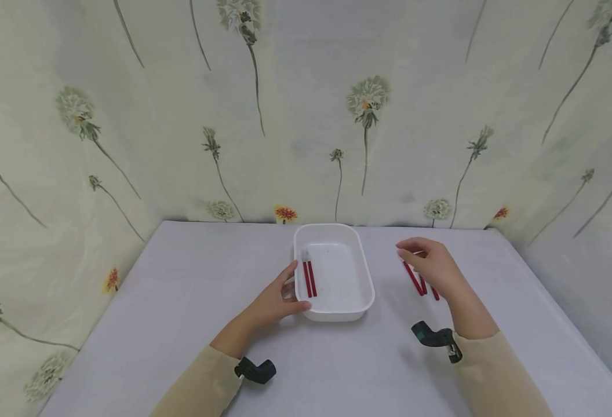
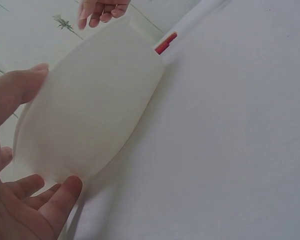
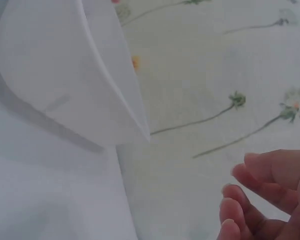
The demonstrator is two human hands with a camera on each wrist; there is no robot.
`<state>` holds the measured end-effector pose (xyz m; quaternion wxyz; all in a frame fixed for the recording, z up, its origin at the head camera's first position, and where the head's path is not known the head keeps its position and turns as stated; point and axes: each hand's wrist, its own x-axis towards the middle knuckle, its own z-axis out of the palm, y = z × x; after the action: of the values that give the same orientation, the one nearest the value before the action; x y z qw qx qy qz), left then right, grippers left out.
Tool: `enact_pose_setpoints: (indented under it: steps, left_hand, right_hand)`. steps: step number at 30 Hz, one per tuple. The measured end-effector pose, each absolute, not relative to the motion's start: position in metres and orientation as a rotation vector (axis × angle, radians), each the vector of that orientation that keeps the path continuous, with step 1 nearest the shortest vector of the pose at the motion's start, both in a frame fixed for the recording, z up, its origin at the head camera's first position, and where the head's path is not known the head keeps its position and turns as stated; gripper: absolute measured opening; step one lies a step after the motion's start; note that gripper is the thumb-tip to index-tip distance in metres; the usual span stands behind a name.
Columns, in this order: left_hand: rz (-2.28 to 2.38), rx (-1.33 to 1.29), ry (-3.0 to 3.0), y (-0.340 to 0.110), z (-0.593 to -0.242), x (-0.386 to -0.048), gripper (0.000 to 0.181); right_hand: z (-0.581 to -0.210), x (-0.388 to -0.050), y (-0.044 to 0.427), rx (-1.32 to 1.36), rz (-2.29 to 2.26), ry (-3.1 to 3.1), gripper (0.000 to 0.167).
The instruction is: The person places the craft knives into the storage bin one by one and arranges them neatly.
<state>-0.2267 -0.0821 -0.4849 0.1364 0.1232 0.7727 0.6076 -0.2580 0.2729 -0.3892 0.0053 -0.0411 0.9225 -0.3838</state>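
A white plastic tub (image 1: 339, 278) stands mid-table, with two slim red-handled utensils (image 1: 310, 279) lying inside along its left wall. Their pale heads are too small to make out. My left hand (image 1: 274, 296) holds the tub's left side, thumb at the near-left corner and fingers against the wall; the left wrist view shows this hand (image 2: 30, 200) around one end of the tub (image 2: 90, 100). To the right of the tub, my right hand (image 1: 431, 263) hovers over three red-handled utensils (image 1: 412, 279), partly hiding them. Between that hand's loosely bent fingers (image 3: 265, 220) nothing shows.
The table (image 1: 207, 260) has a pale cloth cover, and a fabric backdrop (image 1: 306, 116) printed with dandelions rises behind it and at both sides. A dark camera mount (image 1: 256, 370) sits on the left wrist and another mount (image 1: 436, 339) on the right.
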Motion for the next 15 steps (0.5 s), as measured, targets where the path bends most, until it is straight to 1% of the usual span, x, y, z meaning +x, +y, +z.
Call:
enact_pose_setpoints:
  steps: [8,15]
  left_hand:
    - [1.774,0.36,2.23,-0.082,-0.485,-0.226,0.104]
    - [1.808,0.376,2.209,-0.081,-0.487,-0.227,0.101]
  right_hand:
    - [-0.4,-0.261,0.301,-0.007,-1.2,2.959,0.04]
    - [-0.418,-0.266,0.318,0.131,-1.254,2.957,0.04]
